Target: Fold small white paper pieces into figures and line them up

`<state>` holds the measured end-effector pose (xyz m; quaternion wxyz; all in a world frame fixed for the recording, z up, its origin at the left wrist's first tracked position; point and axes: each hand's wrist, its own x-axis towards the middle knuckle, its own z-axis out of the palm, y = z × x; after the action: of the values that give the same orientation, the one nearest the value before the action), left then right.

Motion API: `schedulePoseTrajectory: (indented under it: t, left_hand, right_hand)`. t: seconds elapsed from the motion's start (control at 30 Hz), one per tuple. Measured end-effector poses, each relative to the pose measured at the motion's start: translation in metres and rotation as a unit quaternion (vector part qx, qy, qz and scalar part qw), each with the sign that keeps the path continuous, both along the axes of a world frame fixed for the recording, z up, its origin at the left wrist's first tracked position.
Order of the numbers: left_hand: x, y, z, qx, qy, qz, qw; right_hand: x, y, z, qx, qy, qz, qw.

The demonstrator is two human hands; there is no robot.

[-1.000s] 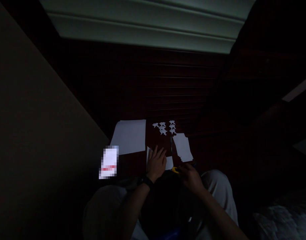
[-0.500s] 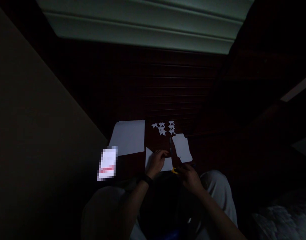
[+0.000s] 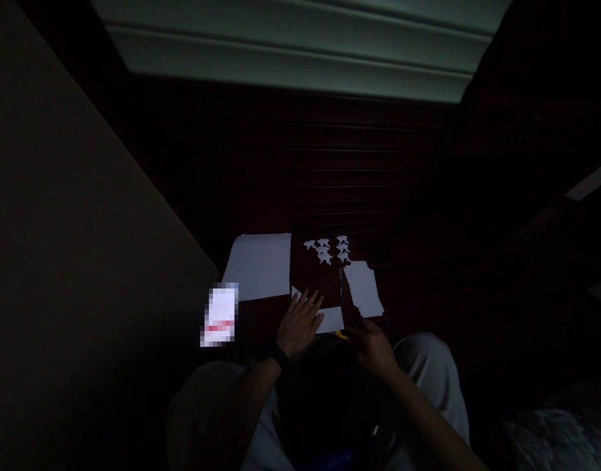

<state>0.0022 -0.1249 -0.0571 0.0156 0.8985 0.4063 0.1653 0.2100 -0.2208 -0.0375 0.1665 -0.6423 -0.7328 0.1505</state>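
Card pixelated, cutouts too tiny, scissors handles inside right hand

From our left hand, a strip of bare dark floor lies open toward 12 o'clock, ending at the paper cut-outs. The white sheet blocks 11 o'clock; the scissors gripped in our right hand block 1 o'clock.

no readable text anywhere, pixelated card perhaps bears a red band, illegible
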Motion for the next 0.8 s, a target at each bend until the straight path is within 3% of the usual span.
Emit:
schedulePoseTrajectory:
  t: [0.43,0.8]
  left_hand:
    - [-0.001,0.002,-0.002,0.003,-0.002,0.006,1.0]
    - [-0.002,0.002,-0.003,0.0,-0.002,0.003,1.0]
  right_hand:
    - [0.001,-0.003,-0.018,0.023,0.058,-0.014,0.998]
    - [-0.007,-0.004,-0.018,0.027,0.061,-0.014,0.998]
